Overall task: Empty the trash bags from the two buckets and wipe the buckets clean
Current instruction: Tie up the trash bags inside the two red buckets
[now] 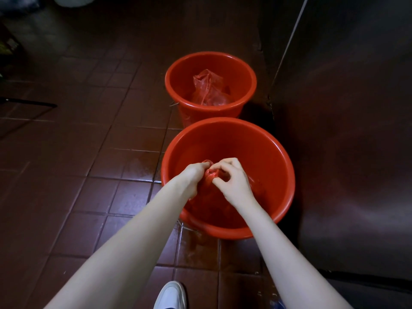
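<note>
Two red buckets stand on the tiled floor, one behind the other. The near bucket (276, 166) holds a red trash bag (211, 175) whose bunched top sits between my hands. My left hand (194, 175) grips the bag's neck from the left. My right hand (234, 177) pinches the same bunched plastic from the right, fingers curled. The bag's lower part is largely hidden under my hands. The far bucket (176, 83) contains a crumpled translucent red bag (207, 90) lying loose inside.
Dark red floor tiles (89, 175) look wet near the buckets. A tall steel cabinet (345, 130) rises close on the right. My white shoe (171, 295) shows at the bottom edge. A pale container (71, 0) sits at the far top left.
</note>
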`<state>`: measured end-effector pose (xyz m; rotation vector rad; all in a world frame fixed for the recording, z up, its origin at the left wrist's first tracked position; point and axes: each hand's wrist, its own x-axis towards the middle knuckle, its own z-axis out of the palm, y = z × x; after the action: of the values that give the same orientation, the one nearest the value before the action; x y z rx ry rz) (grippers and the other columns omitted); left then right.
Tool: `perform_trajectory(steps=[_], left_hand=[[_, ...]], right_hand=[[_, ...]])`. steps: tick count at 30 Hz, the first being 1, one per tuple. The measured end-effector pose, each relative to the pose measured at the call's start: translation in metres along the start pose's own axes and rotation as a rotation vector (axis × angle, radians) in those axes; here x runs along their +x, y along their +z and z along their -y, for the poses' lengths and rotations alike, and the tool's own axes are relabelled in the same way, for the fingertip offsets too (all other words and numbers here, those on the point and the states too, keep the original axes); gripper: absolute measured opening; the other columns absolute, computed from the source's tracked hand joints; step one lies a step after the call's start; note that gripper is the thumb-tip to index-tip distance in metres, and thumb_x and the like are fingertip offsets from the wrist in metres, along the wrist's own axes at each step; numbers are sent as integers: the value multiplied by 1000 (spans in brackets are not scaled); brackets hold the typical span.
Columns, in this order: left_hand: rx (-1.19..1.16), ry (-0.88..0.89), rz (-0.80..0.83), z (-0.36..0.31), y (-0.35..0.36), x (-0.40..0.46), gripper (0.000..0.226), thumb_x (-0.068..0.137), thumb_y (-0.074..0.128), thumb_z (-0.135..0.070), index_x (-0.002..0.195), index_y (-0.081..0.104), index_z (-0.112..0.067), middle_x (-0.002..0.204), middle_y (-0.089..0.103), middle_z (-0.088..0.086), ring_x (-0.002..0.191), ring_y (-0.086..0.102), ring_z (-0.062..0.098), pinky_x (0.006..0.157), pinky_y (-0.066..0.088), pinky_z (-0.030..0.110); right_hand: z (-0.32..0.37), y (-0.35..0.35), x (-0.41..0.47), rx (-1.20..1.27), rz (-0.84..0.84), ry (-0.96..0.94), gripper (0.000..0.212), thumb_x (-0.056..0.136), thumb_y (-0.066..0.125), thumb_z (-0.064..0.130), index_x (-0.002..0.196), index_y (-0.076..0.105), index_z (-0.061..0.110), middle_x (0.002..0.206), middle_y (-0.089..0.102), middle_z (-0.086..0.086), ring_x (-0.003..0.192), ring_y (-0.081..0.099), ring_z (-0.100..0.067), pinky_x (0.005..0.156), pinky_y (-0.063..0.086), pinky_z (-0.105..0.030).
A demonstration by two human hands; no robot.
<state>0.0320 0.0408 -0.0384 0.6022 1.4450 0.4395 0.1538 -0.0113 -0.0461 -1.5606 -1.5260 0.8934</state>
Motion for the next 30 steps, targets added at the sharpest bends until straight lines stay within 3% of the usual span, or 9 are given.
perform_trajectory(steps=[4,6,8,13,16,19,25,28,30], left_hand=[[111,255,-25,4,-1,4,15,100,49,-23,87,55,-21,75,61,6,64,55,19,62,47,32],[241,364,-1,8,-4,3,14,100,48,-24,87,48,-21,74,55,1,65,50,14,63,41,30],[255,404,89,8,-6,-1,15,100,49,-21,85,49,-20,73,54,0,68,50,13,69,41,30],[448,512,150,4,3,-8,16,86,58,-22,73,47,-23,68,52,-5,68,48,13,68,38,32],[877,688,59,10,2,-2,27,79,65,-39,71,41,-28,69,53,-10,74,48,15,76,39,37],[1083,888,-35,11,-5,-1,38,84,69,-33,69,35,-30,69,50,-8,77,46,18,76,34,36],[1200,1225,-129,9,-12,0,33,83,67,-20,77,36,-28,74,44,-13,69,41,17,73,30,31],[1129,1177,-58,10,-13,1,36,78,72,-16,76,38,-27,75,51,-10,71,53,21,67,37,31],[1032,1076,9,11,-12,2,36,78,75,-15,76,42,-30,87,64,-6,83,61,19,71,44,32]], right_hand=[[3,-13,16,46,-22,177,15,89,54,3,95,61,14,97,62,-10,70,67,-16,62,48,-13],[4,-24,29,49,-11,323,10,93,45,7,95,53,13,78,66,-14,50,67,-21,45,48,-19],[3,-31,43,-58,58,398,9,93,45,11,91,54,14,70,67,-13,47,66,-23,40,44,-17],[2,-27,58,-220,217,460,8,83,62,17,87,68,21,76,66,-1,69,63,-20,56,45,-24],[-3,-20,55,-176,172,498,9,80,66,15,80,69,24,72,64,1,69,60,-19,58,51,-30],[-13,-19,47,-140,65,552,14,74,73,13,84,67,21,81,66,-1,73,63,-20,66,53,-31],[-16,-18,40,-285,142,515,6,79,74,23,83,75,18,77,67,2,60,57,-8,59,42,-18],[-15,-20,42,-358,376,537,14,80,69,21,85,76,11,76,72,-3,71,68,-18,72,56,-29],[-13,-26,44,-260,521,605,15,81,67,10,91,75,3,72,72,-9,65,69,-21,65,60,-31]])
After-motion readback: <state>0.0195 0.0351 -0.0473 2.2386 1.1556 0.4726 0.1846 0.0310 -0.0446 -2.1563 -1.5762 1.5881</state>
